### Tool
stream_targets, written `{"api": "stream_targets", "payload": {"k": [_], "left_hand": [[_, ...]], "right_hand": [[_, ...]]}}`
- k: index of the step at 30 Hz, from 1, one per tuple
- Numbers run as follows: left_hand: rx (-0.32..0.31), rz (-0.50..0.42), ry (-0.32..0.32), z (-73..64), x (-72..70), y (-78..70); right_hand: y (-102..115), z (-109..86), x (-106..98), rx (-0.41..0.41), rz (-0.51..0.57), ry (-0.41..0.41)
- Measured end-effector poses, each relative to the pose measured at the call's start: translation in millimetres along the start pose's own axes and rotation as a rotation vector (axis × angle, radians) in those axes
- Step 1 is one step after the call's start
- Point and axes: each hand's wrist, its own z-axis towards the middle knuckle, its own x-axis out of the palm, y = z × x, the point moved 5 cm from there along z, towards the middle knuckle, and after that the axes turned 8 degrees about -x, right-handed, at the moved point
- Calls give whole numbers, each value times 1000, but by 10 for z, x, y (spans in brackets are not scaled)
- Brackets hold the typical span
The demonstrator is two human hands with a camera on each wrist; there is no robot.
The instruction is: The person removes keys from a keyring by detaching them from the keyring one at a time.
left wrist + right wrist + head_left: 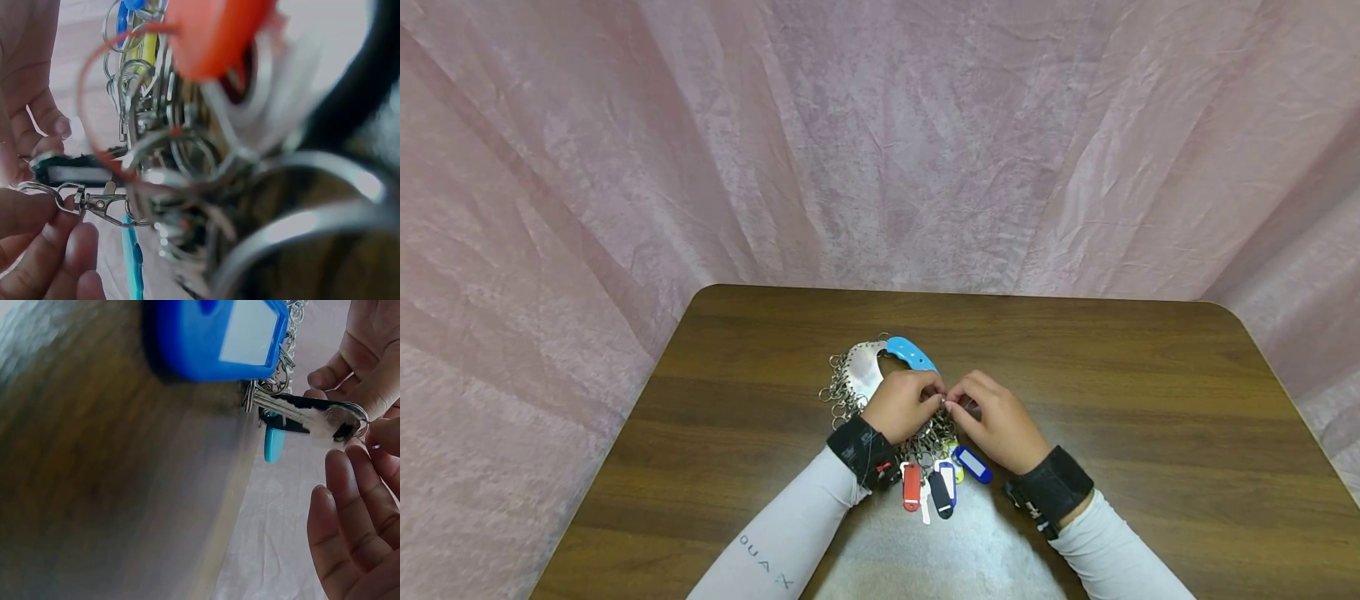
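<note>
A silver, crescent-shaped plate (859,367) with a blue handle (912,352) lies on the table, its edge hung with many metal rings and clasps. Over its near side, my left hand (901,407) and right hand (1000,423) meet at the fingertips. Both pinch a small key ring (360,417), which carries a key (284,406). In the left wrist view, a swivel clasp (103,203) hangs from it, touching the left fingers, beside a dark tag (72,170). Fingers partly hide the ring.
Nearer the person hang a red key tag (912,487), a black one (940,495) and a blue one (972,464). The wooden table (1150,400) has rounded far corners. Pink curtain (925,150) surrounds it.
</note>
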Motion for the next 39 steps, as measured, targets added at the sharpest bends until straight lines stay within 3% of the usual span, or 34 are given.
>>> {"api": "stream_targets", "payload": {"k": [10,39], "left_hand": [[78,75,-16,-22,-9,-62],[155,90,-28,-30,-11,-94]], "right_hand": [[-14,-1,-18,20,-29,-17],[-29,-3,-40,105,-68,-10]]}}
